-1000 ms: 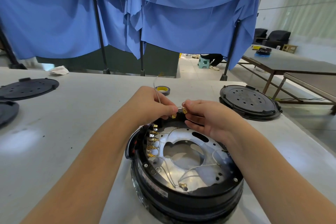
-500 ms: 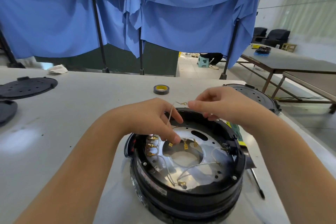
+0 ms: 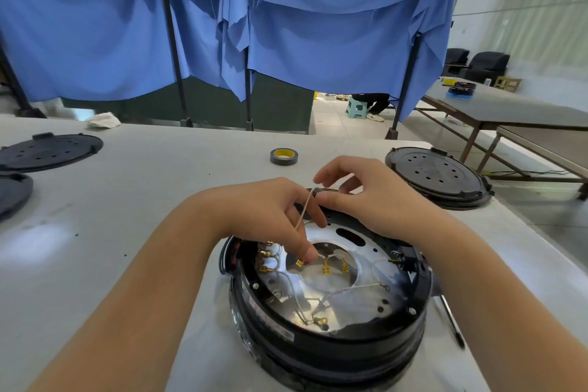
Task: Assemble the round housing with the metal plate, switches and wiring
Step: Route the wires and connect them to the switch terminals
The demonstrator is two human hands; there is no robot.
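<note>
Those thin white wires (image 3: pixel 337 294) are floppy, so grab near the brass terminals (image 3: pixel 326 269). Left hand (image 3: pixel 270 210) and right hand (image 3: pixel 359 200) fingers both pinch one wire (image 3: pixel 305 208) above the housing (image 3: pixel 318 347).

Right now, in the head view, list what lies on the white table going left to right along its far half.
Black perforated disc → crumpled white rag → roll of black tape → black perforated lid.
</note>
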